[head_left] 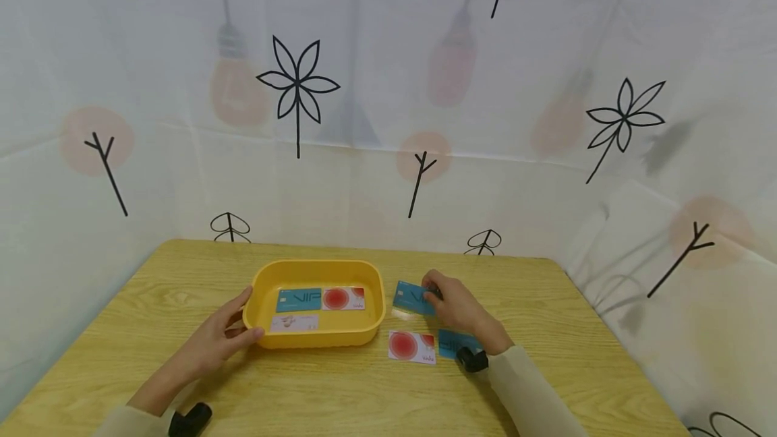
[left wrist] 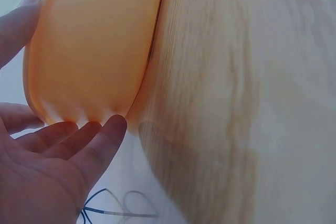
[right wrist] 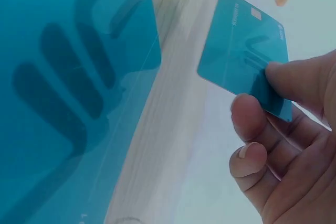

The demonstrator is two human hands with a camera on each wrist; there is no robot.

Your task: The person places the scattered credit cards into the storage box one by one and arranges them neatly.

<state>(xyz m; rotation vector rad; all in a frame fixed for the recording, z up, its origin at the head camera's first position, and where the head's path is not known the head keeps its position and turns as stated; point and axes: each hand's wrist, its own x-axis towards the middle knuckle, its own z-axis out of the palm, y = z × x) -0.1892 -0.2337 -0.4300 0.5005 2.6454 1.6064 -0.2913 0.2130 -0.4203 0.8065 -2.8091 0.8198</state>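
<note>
My right hand pinches a blue VIP card by one end, thumb on its face, as the right wrist view shows. The card is tilted just above the table, right of a yellow plastic tray. Inside the tray lie another blue VIP card, a white card with a red circle and a pale card. My left hand holds the tray's left end, thumb at the near rim; in the left wrist view its fingertips touch the tray's outer wall.
On the wooden table, a red-circle card lies right of the tray. Next to it a blue VIP card is partly covered by the right wrist's black camera. A patterned white cloth hangs behind the table.
</note>
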